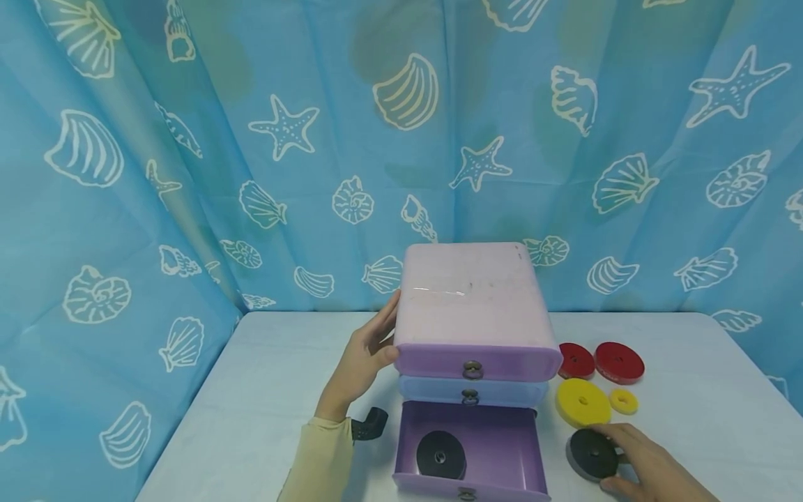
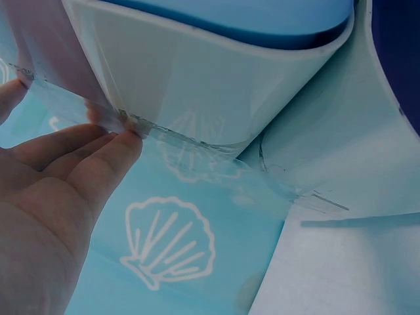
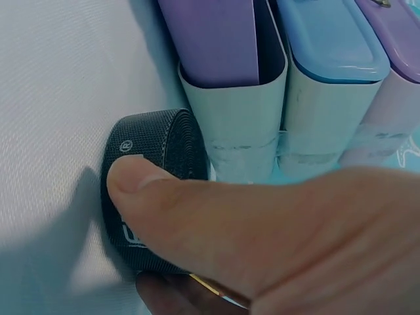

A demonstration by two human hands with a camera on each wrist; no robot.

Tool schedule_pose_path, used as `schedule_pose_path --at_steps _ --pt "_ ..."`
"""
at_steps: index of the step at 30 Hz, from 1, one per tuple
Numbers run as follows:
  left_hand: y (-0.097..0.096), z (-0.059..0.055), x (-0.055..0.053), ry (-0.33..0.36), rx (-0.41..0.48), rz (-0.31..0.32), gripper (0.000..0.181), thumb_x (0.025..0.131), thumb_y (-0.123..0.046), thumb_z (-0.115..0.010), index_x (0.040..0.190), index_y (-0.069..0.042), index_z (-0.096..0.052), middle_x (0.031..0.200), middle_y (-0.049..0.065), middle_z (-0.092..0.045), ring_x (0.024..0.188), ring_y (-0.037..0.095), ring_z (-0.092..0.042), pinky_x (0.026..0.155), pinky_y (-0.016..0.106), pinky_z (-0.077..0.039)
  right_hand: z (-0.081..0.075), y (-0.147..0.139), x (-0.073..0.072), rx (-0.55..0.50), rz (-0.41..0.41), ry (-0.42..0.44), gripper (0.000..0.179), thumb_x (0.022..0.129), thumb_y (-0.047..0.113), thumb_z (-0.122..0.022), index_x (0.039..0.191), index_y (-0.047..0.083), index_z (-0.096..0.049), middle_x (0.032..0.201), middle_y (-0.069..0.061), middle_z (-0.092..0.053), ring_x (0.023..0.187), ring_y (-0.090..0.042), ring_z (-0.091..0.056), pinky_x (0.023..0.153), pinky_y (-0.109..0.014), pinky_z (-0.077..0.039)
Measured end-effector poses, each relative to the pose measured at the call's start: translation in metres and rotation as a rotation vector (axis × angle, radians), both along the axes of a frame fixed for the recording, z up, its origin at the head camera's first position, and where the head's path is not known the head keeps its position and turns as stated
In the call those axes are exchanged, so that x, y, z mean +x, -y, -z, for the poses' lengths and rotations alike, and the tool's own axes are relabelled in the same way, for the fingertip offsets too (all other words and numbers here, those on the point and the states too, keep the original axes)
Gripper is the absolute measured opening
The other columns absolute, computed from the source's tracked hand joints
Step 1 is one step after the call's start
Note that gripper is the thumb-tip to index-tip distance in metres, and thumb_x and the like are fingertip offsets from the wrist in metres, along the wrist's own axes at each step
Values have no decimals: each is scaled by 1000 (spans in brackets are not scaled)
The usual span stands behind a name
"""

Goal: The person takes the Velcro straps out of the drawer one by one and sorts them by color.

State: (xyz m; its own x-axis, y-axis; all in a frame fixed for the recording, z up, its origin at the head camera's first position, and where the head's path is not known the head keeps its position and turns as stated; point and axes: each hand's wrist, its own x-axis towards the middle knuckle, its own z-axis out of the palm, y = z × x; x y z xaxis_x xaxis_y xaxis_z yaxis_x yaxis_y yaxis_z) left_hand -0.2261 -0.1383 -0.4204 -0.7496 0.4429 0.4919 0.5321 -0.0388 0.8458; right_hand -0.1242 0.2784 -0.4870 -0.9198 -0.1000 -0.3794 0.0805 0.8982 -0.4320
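Note:
My right hand [image 1: 646, 464] pinches a roll of black webbing strap [image 1: 592, 454] right of the drawer unit; in the right wrist view the thumb [image 3: 134, 174] lies across its printed, woven edge [image 3: 151, 128]. The left hand [image 1: 357, 359] rests against the left side of the small drawer unit [image 1: 473, 296], its fingers extended along the wall in the left wrist view. The unit's bottom purple drawer [image 1: 495, 450] is pulled out, and a black roll [image 1: 441, 454] lies inside on the left. The blue middle drawer [image 1: 433, 390] and purple top drawer [image 1: 426, 362] are closed.
Right of the unit lie two red rolls [image 1: 620, 362], a large yellow roll [image 1: 583, 403] and a small yellow roll [image 1: 624, 401]. A black curved object [image 1: 371, 424] shows beside the left sleeve. Behind the white table [image 1: 263, 376] hangs a blue shell-print curtain [image 1: 339, 139].

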Motion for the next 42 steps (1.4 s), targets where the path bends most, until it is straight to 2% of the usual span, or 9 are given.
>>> schedule_pose_path --at_steps 6,13,20,27,32,42 --pt "-1 -2 0 6 5 8 90 90 -66 -62 161 -25 -25 163 2 -30 149 23 -30 115 46 -34 0 0 0 15 4 15 94 66 37 -91 140 -4 -48 129 -29 -55 106 -40 -57 90 -65 -49" --pt "0 -2 -2 1 9 12 90 90 -65 -62 161 -24 -24 163 2 -29 149 24 -29 114 57 -30 1 0 -2 21 13 28 96 65 38 -91 140 -3 -48 130 -30 -54 106 -41 -57 90 -66 -49" --pt "-2 -4 -1 5 5 4 92 90 -66 -62 161 -23 -25 163 2 -29 149 24 -30 114 60 -30 -3 -1 0 14 24 14 98 64 38 -92 141 -3 -47 125 -24 -58 104 -37 -58 86 -63 -52" --pt "-2 -4 -1 6 4 6 92 89 -66 -63 161 -22 -25 163 2 -29 149 25 -29 114 58 -30 -18 0 6 32 -10 -100 93 66 38 -93 139 1 -50 127 -28 -55 100 -34 -63 79 -54 -59" --pt "-1 -2 -1 -1 2 9 92 90 -65 -62 161 -22 -24 163 2 -29 149 25 -29 115 55 -31 -32 11 13 34 -33 -194 85 69 36 -92 137 3 -54 127 -25 -57 98 -31 -64 78 -53 -59" --pt "0 -1 1 11 -5 -12 91 89 -67 -62 161 -24 -25 163 -1 -29 149 23 -30 114 57 -31 -56 40 19 -38 -80 -236 76 76 36 -88 139 9 -55 131 -11 -60 101 -23 -63 86 -52 -57"
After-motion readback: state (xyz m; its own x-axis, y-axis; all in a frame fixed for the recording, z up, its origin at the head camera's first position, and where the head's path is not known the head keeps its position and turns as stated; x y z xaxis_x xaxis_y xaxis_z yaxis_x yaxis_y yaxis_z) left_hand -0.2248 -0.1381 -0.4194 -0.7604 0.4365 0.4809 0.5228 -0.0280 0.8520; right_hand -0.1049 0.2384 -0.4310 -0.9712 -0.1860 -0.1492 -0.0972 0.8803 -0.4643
